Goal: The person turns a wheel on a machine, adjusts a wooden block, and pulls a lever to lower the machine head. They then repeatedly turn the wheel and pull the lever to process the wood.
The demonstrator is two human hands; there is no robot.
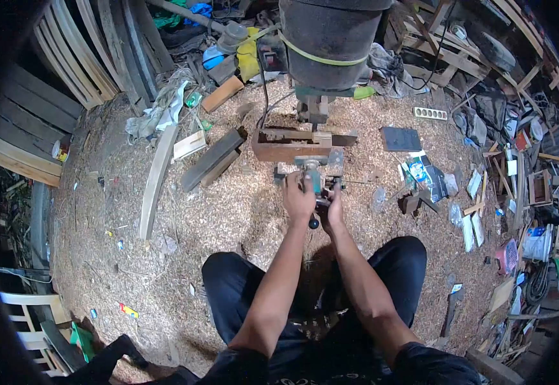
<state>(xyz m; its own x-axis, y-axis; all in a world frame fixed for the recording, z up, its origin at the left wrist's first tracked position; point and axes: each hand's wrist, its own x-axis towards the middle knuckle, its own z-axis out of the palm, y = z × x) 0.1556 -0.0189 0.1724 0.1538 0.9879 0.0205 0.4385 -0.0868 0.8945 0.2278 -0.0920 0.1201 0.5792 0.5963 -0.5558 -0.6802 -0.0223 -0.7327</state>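
Note:
My left hand (299, 192) is curled over the left side of a green metal machine part (316, 179), its fingers bent around it. On the other side, my right hand (335, 205) grips the lower right of the same part, with the fingertips partly hidden. A lever with a black ball knob (313, 223) sticks out between my wrists. Just beyond my hands lies a reddish-brown wooden piece (291, 151) with a long slot, below the machine's upright tool head (313, 110). A dark bucket-like container (331, 48) with a yellow-green band is above it.
Wood shavings cover the floor (183, 269). Dark wooden blocks (214, 159) and a curved plank (158, 183) lie to the left. A dark flat slab (401, 139) and a white power strip (430, 113) are to the right. Curved boards (68, 51) lean at the back left.

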